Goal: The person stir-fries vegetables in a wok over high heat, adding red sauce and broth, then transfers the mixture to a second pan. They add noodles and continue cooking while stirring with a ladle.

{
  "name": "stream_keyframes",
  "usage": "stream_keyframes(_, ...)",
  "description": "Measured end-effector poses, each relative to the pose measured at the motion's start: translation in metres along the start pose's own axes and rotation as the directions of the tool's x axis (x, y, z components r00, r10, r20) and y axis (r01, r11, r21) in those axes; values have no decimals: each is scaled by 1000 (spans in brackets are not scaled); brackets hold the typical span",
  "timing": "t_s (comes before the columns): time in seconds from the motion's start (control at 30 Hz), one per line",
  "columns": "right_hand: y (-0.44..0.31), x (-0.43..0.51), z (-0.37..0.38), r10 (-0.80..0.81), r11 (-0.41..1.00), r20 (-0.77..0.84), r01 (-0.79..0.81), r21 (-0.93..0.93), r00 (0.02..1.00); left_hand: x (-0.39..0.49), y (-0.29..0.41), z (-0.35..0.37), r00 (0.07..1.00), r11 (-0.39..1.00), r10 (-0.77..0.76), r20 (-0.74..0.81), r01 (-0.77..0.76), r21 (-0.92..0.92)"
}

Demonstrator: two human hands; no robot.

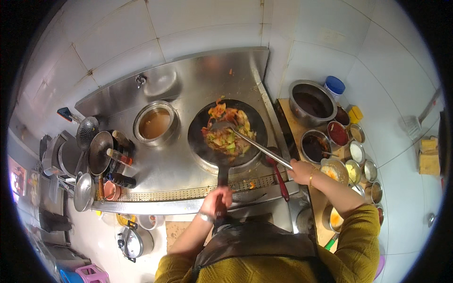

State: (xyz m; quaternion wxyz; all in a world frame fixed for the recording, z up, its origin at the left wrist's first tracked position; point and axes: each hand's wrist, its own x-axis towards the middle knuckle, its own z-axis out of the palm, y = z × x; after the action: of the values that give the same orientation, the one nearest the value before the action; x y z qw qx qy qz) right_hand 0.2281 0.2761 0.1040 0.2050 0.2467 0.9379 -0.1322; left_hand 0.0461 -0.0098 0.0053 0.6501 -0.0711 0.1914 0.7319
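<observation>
A black wok [198, 138] sits over the burner in the steel range, its long handle pointing towards me. My left hand [218, 200] is closed around that handle. With my right hand [303, 171] I grip the shaft of a long steel ladle [263, 148], whose bowl lies in the food. Sliced cabbage-like leaves, green pieces and reddish bits make up the stir-fried food [230, 136], heaped across the middle of the wok. Steam or blur softens its near side. Beside the wok, on the right, rests a dark red-handled utensil [281, 180].
A steel pot of brownish liquid [154, 124] stands left of the wok. Bottles [120, 157], a skimmer [87, 128] and a pan [100, 152] crowd the left end. Rightward, a wooden counter holds a large steel pot [313, 100] and several seasoning bowls [356, 152]. A pressure cooker [134, 241] is on the floor.
</observation>
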Motion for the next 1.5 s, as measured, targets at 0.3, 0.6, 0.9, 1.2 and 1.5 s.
stream_keyframes(0.3,-20,112,-17,244,969,-196,-244,25,950,78,27,-44,995,993,-78,63,72,95)
stream_keyframes(0.6,0,77,32,45,963,28,-50,265,999,80,31,-39,982,983,-176,-71,178,33)
stream_keyframes(0.9,-59,108,42,46,961,140,-82,266,989,74,29,-41,992,988,-124,-21,125,88)
stream_keyframes(1.2,-4,51,18,134,991,11,-134,3,991,31,10,-7,994,995,-99,54,99,-5)
stream_keyframes(1.5,17,12,-21,78,993,114,-68,-94,990,16,-2,39,999,988,-38,-1,37,-149)
